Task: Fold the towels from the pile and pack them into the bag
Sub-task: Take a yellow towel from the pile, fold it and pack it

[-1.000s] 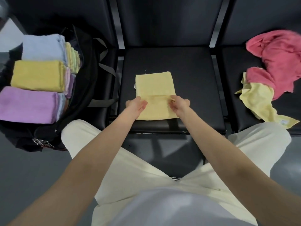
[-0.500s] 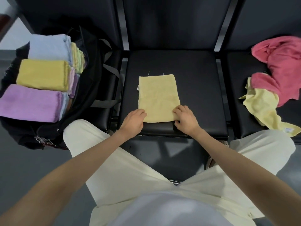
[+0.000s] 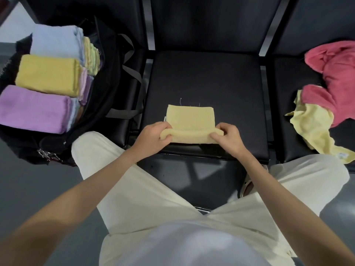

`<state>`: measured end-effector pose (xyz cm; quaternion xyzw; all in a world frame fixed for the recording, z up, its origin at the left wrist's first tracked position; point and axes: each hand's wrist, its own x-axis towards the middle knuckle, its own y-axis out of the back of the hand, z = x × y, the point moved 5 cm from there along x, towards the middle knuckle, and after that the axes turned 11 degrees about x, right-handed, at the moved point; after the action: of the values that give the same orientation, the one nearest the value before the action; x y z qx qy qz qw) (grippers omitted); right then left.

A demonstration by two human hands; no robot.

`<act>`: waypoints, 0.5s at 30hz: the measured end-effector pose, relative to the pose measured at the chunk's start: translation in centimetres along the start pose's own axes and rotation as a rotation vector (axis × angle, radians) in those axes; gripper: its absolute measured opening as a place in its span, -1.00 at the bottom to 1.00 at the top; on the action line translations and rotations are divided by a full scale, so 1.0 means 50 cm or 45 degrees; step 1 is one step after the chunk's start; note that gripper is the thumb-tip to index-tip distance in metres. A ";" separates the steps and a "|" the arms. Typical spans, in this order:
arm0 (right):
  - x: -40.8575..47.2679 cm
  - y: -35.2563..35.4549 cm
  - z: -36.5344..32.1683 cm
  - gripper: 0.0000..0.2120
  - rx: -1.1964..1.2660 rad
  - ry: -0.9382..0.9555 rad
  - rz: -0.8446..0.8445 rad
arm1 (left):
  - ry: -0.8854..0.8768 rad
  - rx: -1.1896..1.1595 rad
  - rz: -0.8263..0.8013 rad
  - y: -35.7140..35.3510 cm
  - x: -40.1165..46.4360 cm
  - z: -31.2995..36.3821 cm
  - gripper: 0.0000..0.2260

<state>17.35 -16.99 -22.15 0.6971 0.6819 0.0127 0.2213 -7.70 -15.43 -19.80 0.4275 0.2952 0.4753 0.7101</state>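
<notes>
While the pale yellow towel (image 3: 190,120) lies on the middle black seat (image 3: 207,77) near its front edge, its near end is rolled up into a soft fold. To the left, the open black bag (image 3: 107,60) holds folded towels standing side by side: a purple one (image 3: 34,109), a mustard one (image 3: 48,74) and a light blue one (image 3: 55,42), with thinner folded edges beside them. On the right seat the pile remains, a crumpled pink towel (image 3: 336,73) lying over a loose yellow towel (image 3: 315,127). Nothing lies between the towel and the bag. The left hand (image 3: 153,138) pinches the fold's left end, the right hand (image 3: 227,138) its right end, both grasping cloth.
</notes>
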 end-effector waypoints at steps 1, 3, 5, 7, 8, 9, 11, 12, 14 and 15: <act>0.001 0.001 -0.005 -0.81 0.099 -0.029 0.023 | 0.044 -0.069 -0.023 0.005 0.001 -0.003 -0.90; 0.009 -0.002 -0.011 -0.85 0.274 -0.102 0.077 | 0.151 -0.202 -0.056 0.009 0.017 -0.012 -0.88; 0.025 -0.006 -0.010 -0.89 0.394 -0.173 0.177 | 0.256 -0.307 -0.024 0.009 0.043 -0.025 -0.86; 0.046 -0.009 -0.003 -0.88 0.501 -0.230 0.288 | 0.360 -0.411 0.014 0.005 0.071 -0.037 -0.84; 0.058 -0.011 0.002 -0.86 0.536 -0.246 0.329 | 0.419 -0.442 0.018 0.001 0.084 -0.043 -0.83; 0.071 -0.013 0.007 -0.83 0.557 -0.258 0.364 | 0.486 -0.460 0.009 -0.007 0.096 -0.053 -0.82; 0.092 -0.018 0.018 -0.78 0.564 -0.273 0.422 | 0.616 -0.504 -0.022 -0.026 0.115 -0.074 -0.76; 0.100 -0.020 0.024 -0.76 0.543 -0.284 0.447 | 0.669 -0.528 -0.039 -0.034 0.121 -0.083 -0.71; 0.112 -0.020 0.038 -0.73 0.460 -0.292 0.498 | 0.758 -0.561 -0.058 -0.044 0.127 -0.093 -0.61; 0.115 -0.019 0.046 -0.73 0.417 -0.288 0.530 | 0.790 -0.570 -0.058 -0.047 0.127 -0.094 -0.57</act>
<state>17.60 -12.20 -26.14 0.8454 0.4882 -0.1304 0.1731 -8.22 -8.44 -24.15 0.0911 0.3943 0.6190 0.6731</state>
